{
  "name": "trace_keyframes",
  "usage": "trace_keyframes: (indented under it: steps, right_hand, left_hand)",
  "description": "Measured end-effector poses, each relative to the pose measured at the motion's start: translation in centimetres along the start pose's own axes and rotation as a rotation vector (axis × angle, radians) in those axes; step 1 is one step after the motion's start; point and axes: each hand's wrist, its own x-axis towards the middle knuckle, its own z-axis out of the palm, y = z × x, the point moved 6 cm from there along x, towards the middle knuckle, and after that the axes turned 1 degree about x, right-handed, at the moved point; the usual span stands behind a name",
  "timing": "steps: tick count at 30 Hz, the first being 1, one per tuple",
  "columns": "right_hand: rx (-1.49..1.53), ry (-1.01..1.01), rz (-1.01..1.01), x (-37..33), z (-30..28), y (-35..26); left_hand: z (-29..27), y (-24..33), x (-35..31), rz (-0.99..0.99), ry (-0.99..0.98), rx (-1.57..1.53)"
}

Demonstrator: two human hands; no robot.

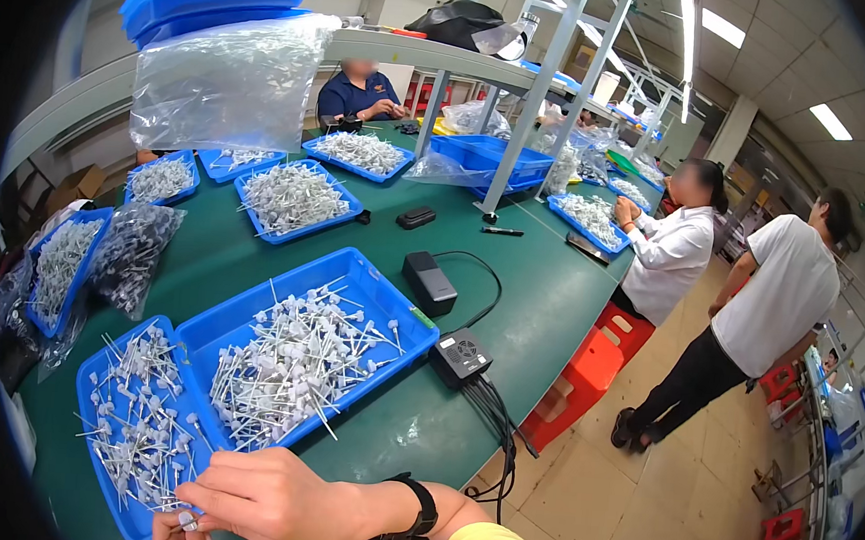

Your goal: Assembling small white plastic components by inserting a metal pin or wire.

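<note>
At the lower edge, my right hand (271,500), with a black wristband, reaches in from the right, its fingers closed in a pinch. Just below it shows my left hand (171,535), mostly cut off by the frame, its fingers also closed. Between the fingertips of both sits a small part with a pale cap (187,521); the rest of it is hidden. Both hands are over the near end of a smaller blue tray (94,377), which holds loose metal pins with pale caps (141,415). A larger blue tray (353,264) beside it carries a heap of similar pins (285,365).
On the green table (522,276) lie a black power bank (430,283), a black cabled box (461,356) and a dark case (416,217). More filled trays (297,200) line the far side under a metal shelf (418,53). Co-workers sit beyond; a person (773,284) stands at right.
</note>
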Motion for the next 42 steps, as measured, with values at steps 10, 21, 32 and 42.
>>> trace_keyframes:
  steps: [10,21,32,42]
  right_hand:
    - [-0.029,0.046,0.008,-0.2,-0.3,0.0]
    - [-0.058,-0.018,-0.034,1.2,0.9,0.3]
    - [-0.076,-0.326,0.304,0.8,2.4,-0.4]
    - [0.018,-0.452,0.21,-0.4,3.9,0.1]
  left_hand:
    - [0.8,0.9,-0.2,0.028,-0.007,-0.01]
    - [-1.8,1.0,0.1,0.103,0.056,-0.036]
    - [-1.2,5.6,-0.4,0.397,-0.049,-0.131]
    - [0.1,7.1,-0.7,0.703,-0.008,0.217]
